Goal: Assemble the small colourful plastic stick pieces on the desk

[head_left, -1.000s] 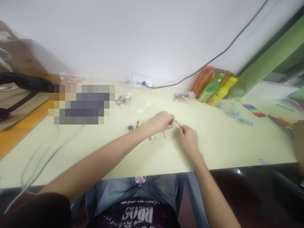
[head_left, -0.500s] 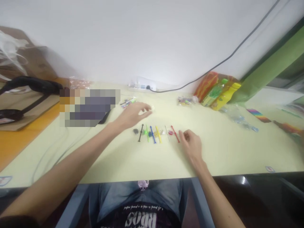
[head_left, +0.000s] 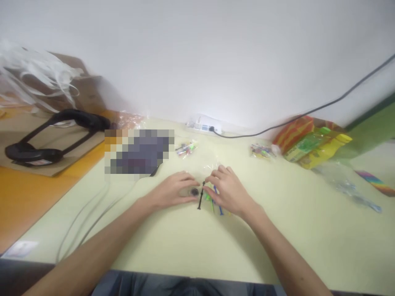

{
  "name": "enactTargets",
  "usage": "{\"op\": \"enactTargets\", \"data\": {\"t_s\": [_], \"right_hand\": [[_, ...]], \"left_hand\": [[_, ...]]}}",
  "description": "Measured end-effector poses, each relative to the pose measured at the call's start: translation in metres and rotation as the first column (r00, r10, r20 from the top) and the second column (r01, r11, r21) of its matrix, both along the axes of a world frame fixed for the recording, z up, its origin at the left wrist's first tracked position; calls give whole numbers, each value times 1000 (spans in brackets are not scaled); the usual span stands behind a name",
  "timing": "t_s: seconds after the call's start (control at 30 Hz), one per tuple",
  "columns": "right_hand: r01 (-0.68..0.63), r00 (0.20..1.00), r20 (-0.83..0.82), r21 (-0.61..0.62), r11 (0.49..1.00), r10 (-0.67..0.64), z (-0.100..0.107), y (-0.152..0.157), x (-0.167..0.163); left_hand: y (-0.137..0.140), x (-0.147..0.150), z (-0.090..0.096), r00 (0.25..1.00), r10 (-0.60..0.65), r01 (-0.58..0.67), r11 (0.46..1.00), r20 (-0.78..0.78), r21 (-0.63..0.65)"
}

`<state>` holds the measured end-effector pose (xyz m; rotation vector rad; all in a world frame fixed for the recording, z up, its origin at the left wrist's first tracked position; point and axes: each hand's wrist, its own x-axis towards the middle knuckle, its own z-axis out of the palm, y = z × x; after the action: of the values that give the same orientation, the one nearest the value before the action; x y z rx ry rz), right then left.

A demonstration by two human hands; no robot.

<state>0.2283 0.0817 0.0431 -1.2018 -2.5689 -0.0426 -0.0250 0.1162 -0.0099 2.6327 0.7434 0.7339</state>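
Two-handed now, in close: brings left hand (head_left: 177,191) back from farther across the table (head_left: 191,246), spread around black round piece (head_left: 194,192), contact uncertain; shifts right hand (head_left: 231,194) over to black stick (head_left: 201,195), bent at its upper end, impossible to tell whether gripping. Keeps both near each other but apart, apparently centring work on these two pieces, with blue stick (head_left: 220,210) partly covered

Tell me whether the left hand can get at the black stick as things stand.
Probably yes: the left hand is close beside the black stick, whose lower end lies uncovered, though the right hand crowds its upper end.
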Motion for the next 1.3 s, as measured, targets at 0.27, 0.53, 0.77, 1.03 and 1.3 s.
{"op": "enactTargets", "data": {"t_s": [0.27,0.53,0.77,1.03,1.3], "right_hand": [[164,982,-79,-81,983,-171,-23,-21,-28],[326,936,-99,-120,938,-338,-40,-22,-41],[288,929,-209,-110,951,-306,-49,-20,-43],[210,867,-413,-200,957,-277,-48,-22,-39],[216,685,-664,-208,954,-300,-42,-29,-40]], "left_hand": [[1,-2,3,999,-10,13,997,39,-79],[2,-16,9,999,42,-38,978,13,-206],[0,-8,13,1000,-13,9,983,-25,-182],[5,-10,11,999,35,-32,974,11,-225],[3,-8,13,973,175,-115,934,151,-338]]}}
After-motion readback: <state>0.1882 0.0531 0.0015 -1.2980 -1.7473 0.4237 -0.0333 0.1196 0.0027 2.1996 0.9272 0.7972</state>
